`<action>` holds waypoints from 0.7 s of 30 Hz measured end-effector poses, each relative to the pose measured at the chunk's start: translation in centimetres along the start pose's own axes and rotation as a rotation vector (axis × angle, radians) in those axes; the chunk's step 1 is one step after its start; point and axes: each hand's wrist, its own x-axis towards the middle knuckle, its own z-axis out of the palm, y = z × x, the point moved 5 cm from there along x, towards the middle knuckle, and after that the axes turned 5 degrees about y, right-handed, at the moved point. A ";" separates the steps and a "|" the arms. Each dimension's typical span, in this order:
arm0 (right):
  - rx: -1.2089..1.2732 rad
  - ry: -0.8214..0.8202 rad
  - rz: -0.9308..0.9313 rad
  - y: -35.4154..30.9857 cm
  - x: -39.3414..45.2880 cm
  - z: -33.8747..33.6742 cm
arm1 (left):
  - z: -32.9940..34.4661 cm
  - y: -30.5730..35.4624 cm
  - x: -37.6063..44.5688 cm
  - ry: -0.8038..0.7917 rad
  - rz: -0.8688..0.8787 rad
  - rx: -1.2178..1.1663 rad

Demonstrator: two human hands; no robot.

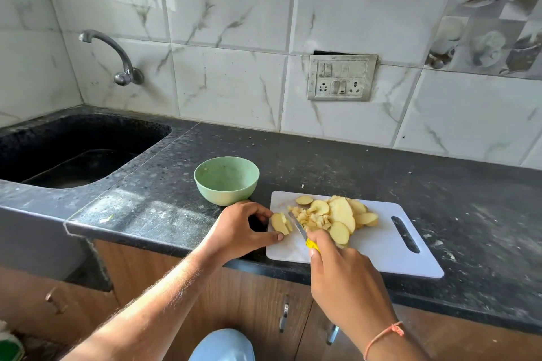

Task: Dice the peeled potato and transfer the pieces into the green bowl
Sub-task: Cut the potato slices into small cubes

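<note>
Your left hand (pixel 245 227) sits at the near left corner of the white cutting board (pixel 381 246), its fingers and thumb curled round a small stack of potato slices (pixel 280 223) and pinching it in place on the board. Your right hand (pixel 343 275) grips the yellow-handled knife (pixel 302 231); the fingers are wrapped round the handle, of which only a little yellow shows, and the blade points away from you and to the left, its tip just to the right of the pinched stack. Whether the edge is touching the board cannot be told.

To the right of the blade lies a small heap of diced potato (pixel 311 218), and behind and to the right of that a pile of uncut slices (pixel 347 212), overlapping one another across the middle of the board. One oval slice lies close to your right knuckles.

The green bowl (pixel 226 180) stands upright on the dark stone counter (pixel 381 167), just beyond the far left corner of the board and just beyond your left hand. Only small flecks show inside it.

Further left is the black sink (pixel 79 152), with a metal tap (pixel 117 58) on the tiled wall above it. A switch plate (pixel 341 77) is set in the wall beyond the board. An orange thread (pixel 381 337) circles your right wrist.
</note>
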 end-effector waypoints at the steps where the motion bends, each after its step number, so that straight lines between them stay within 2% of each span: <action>1: -0.005 -0.006 0.007 0.2 -0.1 0.0 | 0.1 0.0 0.0 0.002 -0.002 0.001; 21: 0.000 -0.009 -0.023 -1.9 3.0 1.3 | -0.1 0.2 -0.2 0.010 0.005 -0.014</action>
